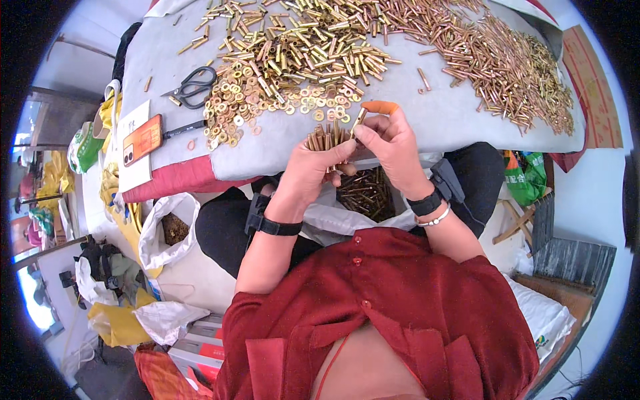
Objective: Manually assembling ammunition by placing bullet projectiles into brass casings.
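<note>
My left hand [317,163] is closed around a bundle of thin copper-coloured metal rods [321,140], which stand up out of the fist. Close beside it, my right hand [390,133] pinches one short brass tube [359,120] between thumb and index finger; that index finger wears an orange cover. Both hands are at the table's near edge. Just beyond them lie brass washers [310,103] and a heap of brass tubes [293,50]. Beneath the hands, between my knees, a white bag [327,217] holds many dark brass pieces [367,193].
A wide heap of copper-coloured rods [507,73] covers the table's right side. On the left lie black scissors [193,87], an orange phone [143,139] and a black pen [185,129]. A white sack [170,227] stands on the floor at left; a wooden stool [523,223] is at right.
</note>
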A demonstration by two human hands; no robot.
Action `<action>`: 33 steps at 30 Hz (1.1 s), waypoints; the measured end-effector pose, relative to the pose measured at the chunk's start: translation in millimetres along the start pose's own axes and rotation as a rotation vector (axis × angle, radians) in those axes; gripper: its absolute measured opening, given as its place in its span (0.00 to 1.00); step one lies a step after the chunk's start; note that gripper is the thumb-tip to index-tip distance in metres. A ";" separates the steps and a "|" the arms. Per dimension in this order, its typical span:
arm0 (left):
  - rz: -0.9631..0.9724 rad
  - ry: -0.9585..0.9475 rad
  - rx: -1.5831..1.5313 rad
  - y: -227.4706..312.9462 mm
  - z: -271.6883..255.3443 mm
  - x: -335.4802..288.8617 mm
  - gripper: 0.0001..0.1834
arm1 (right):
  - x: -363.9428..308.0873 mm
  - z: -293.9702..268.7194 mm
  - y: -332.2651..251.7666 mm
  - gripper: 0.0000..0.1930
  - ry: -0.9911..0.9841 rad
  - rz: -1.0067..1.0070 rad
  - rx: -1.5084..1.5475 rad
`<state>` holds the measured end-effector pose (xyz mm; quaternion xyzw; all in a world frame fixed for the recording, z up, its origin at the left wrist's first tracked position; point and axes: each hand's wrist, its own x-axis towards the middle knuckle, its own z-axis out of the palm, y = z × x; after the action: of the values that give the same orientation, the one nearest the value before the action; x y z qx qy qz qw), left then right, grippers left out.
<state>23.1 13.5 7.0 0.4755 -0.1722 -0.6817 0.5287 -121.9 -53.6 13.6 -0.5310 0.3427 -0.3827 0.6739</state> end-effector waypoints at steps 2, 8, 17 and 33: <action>0.008 0.003 0.010 0.4 -2.8 -2.0 0.11 | 0.8 1.6 -1.3 0.19 -0.008 -0.006 -0.013; 0.038 0.008 0.054 4.4 -5.2 -6.0 0.11 | 1.0 1.6 2.8 0.13 -0.056 -0.042 -0.136; 0.066 0.031 -0.037 6.6 -6.0 -5.6 0.10 | 14.4 1.2 9.3 0.09 -0.031 -0.013 -0.362; 0.248 0.239 0.110 4.9 -7.7 -0.3 0.10 | 35.7 -0.5 29.0 0.09 0.086 -0.424 -1.127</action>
<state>32.2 14.0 7.0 0.5565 -0.2026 -0.5393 0.5987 -101.0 -81.1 -16.8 -0.8471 0.4063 -0.2894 0.1833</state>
